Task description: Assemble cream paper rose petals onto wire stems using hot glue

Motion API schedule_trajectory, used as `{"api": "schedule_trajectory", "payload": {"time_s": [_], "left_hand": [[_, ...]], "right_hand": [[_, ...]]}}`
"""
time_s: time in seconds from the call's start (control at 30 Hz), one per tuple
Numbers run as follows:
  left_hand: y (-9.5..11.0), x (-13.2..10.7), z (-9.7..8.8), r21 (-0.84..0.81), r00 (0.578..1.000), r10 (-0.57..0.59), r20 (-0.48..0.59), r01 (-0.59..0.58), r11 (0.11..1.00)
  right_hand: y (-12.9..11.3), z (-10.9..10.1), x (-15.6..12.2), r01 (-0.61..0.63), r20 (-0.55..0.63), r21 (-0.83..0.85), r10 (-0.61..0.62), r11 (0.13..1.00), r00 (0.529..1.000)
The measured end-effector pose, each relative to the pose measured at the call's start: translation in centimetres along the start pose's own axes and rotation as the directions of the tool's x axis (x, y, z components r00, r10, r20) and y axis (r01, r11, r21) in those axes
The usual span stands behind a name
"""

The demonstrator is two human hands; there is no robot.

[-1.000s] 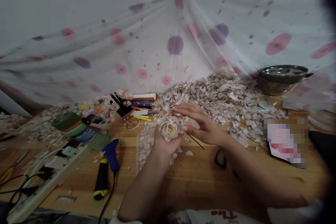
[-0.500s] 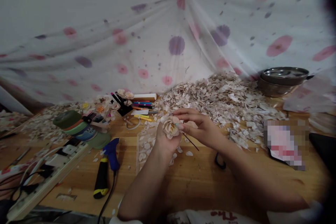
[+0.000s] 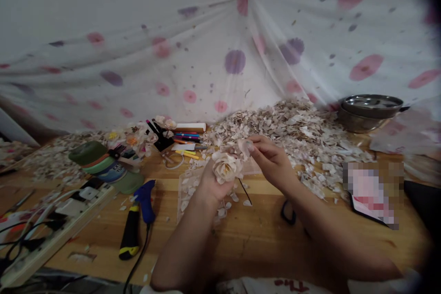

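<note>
A cream-white handmade flower point(image 3: 226, 166) with a yellowish centre faces me, held in my left hand point(image 3: 213, 187), whose fingers are mostly hidden behind the bloom. Its thin dark stem point(image 3: 245, 191) sticks out to the lower right. Just to the right and slightly higher, my right hand point(image 3: 272, 161) pinches a pale petal point(image 3: 245, 147) between thumb and fingers, apart from the flower. Under my hands lies a clear shallow tray point(image 3: 179, 197) with loose white petals in it.
A large heap of pale petals point(image 3: 275, 121) spreads along the back. At left are a blue glue gun point(image 3: 146, 202), a power strip point(image 3: 81, 220) and a green bottle point(image 3: 106, 167). Metal bowls point(image 3: 368, 115) stand back right; dark scissors handles point(image 3: 287, 212) lie near my right forearm.
My right hand has drawn back from the flower, up and to the right, and a petal now shows in its pinch. The flower stays in my left hand; the view has shifted slightly.
</note>
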State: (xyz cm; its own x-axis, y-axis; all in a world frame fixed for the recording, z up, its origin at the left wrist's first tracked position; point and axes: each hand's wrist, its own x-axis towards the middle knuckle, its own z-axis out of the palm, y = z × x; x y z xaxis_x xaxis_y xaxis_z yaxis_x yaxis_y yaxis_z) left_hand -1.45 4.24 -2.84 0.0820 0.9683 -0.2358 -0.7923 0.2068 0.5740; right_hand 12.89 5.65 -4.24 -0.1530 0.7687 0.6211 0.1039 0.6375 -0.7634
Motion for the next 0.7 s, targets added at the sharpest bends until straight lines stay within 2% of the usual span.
{"api": "schedule_trajectory", "payload": {"time_s": [0.1,0.17,0.23,0.27,0.37,0.47,0.6,0.7], "left_hand": [[3.4,-1.2,-0.7,-0.018,0.997,0.066,0.037,-0.065,0.998],[6.4,-2.8,-1.5,0.020,0.958,0.192,0.215,-0.201,0.979],[9.3,-4.9,-2.7,0.014,0.881,0.383,0.278,-0.402,0.915],[10.5,-6.0,-3.3,-0.041,0.789,0.549,0.277,-0.561,0.827],[13.1,-8.6,-5.2,0.018,0.672,0.707,0.220,-0.728,0.685],[14.2,-9.4,-6.5,0.119,0.618,0.775,0.136,-0.786,0.606],[14.5,-8.6,-6.5,0.257,0.620,0.784,0.017,-0.761,0.596],[14.2,-7.7,-6.2,0.326,0.595,0.801,-0.067,-0.746,0.581]], "right_hand": [[0.2,-0.6,0.1,-0.040,0.024,-0.028,0.040,0.999,0.999],[0.7,-0.9,0.2,-0.084,0.057,-0.049,0.087,0.995,0.995],[1.5,-0.9,0.2,-0.142,0.128,-0.103,0.154,0.985,0.980],[2.1,-0.7,0.2,-0.170,0.180,-0.141,0.194,0.975,0.964],[3.9,0.7,0.0,-0.212,0.333,-0.213,0.274,0.954,0.902],[5.8,3.1,-0.4,-0.234,0.459,-0.268,0.338,0.934,0.822],[7.8,6.1,-0.6,-0.258,0.539,-0.398,0.452,0.880,0.711],[8.9,7.6,0.1,-0.245,0.552,-0.498,0.522,0.832,0.651]]}}
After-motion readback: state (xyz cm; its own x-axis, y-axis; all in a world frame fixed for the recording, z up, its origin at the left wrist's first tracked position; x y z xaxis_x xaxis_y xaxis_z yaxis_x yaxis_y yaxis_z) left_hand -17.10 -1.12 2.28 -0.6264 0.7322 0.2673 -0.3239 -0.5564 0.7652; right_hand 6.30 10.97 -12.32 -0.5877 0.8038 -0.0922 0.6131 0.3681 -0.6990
